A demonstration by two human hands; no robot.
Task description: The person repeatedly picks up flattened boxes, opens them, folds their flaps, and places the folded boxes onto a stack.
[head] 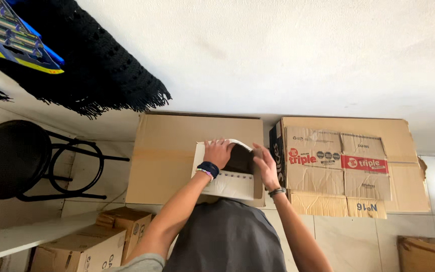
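1. Head view, item in hand: I am holding a small white cardboard box (pixel 227 179) against the top of a large plain brown carton (pixel 177 156).
2. My left hand (pixel 219 152) is gripping its upper edge, fingers curled over the rim; my right hand (pixel 264 166) is lying flat against its right side, not closed round it.
3. Handling, as I judge it: light, thin-walled, stiff but easily crushed; best taken at the folded edges and corners.
4. The dark opening is showing a hollow interior; a row of small holes is running along the white front.
5. Alongside: a printed, taped brown carton (pixel 348 166), a black round stool (pixel 11 158), a fringed black cloth (pixel 101 65).
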